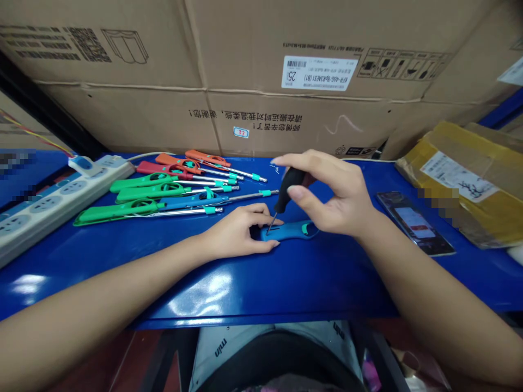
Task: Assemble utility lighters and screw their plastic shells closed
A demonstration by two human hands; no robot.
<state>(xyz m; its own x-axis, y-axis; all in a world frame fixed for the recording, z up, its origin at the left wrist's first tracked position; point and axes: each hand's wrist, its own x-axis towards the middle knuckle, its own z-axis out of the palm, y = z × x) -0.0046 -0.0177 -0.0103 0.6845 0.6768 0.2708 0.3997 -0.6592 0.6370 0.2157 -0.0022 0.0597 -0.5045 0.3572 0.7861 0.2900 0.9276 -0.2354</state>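
A blue long-necked lighter (292,231) lies flat on the blue tabletop, with a teal trigger near its right part. My left hand (241,231) grips its left end between thumb and fingers. In my right hand (333,193) is a black-handled screwdriver (289,188), held tilted. Its thin metal tip meets the lighter's body just beside my left fingertips. Whether the tip sits in a screw is too small to tell. The lighter's right end is partly covered by my right hand. Behind my left hand rests another blue lighter (183,202) with a metal barrel.
Several green lighters (118,211), a red lighter (157,169) and orange lighters (206,158) lie at the back left. A white power strip (44,204) is at far left. A phone (414,220) and a yellow-taped parcel (461,182) lie right. Large cardboard boxes (253,65) wall the back.
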